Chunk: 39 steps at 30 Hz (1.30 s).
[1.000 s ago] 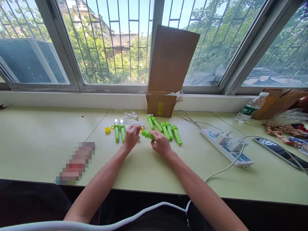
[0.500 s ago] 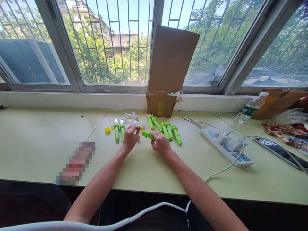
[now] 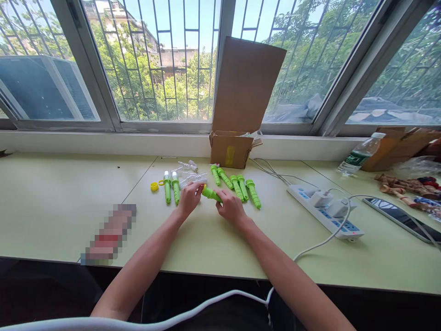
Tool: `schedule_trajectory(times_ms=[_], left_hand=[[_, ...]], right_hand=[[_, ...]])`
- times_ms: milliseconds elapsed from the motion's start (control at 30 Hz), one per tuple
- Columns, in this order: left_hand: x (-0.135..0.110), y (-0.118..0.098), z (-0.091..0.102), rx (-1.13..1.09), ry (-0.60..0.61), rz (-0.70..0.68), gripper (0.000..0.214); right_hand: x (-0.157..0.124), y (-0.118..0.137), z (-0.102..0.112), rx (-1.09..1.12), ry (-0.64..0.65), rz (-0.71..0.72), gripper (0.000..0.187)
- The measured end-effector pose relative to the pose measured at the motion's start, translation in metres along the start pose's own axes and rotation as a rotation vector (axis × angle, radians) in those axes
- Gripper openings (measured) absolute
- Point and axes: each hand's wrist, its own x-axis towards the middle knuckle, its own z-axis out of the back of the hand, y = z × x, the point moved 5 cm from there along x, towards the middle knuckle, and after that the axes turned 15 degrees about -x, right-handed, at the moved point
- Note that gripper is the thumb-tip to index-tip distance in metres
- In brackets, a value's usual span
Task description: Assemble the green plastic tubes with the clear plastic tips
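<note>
My right hand (image 3: 231, 204) is closed around a ridged green plastic tube (image 3: 211, 193), which points to the left. Against the tube's left end sits a yellow ring (image 3: 204, 189), pinched by the fingers of my left hand (image 3: 191, 195). Left of that hand, two green tubes with white tops (image 3: 171, 187) lie side by side. Beside them are a yellow ring (image 3: 161, 182) and a yellow cap (image 3: 154, 186). Several more green tubes (image 3: 237, 186) lie beyond my right hand. Clear plastic pieces (image 3: 193, 177) are partly hidden behind my left hand.
An open cardboard box (image 3: 227, 149) stands against the window ledge. To the right are a power strip (image 3: 324, 211) with plugs and cables, a phone (image 3: 399, 216) and a water bottle (image 3: 360, 155). A pixelated item (image 3: 108, 234) lies at the front left.
My left hand has moved slightly right, bringing the yellow ring from just off the tube's end up against it. My right hand stays almost still with the tube.
</note>
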Motion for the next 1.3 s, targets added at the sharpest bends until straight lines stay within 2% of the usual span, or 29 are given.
schedule_trajectory(times_ms=[533,633,900,1300], left_hand=[[-0.002,-0.013,-0.007,-0.128,0.140,0.041,0.025],[-0.003,-0.012,-0.010,-0.096,0.141,0.036,0.029],[-0.001,-0.012,-0.011,0.026,0.139,-0.051,0.022],[-0.003,-0.013,-0.013,-0.059,0.159,-0.022,0.030]], right_hand=[[0.001,-0.004,-0.003,0.003,0.016,-0.040,0.047],[0.001,-0.005,-0.003,-0.001,0.017,-0.051,0.046],[0.001,-0.005,-0.005,-0.004,0.029,-0.061,0.047],[0.001,-0.007,-0.005,0.016,0.011,-0.058,0.048]])
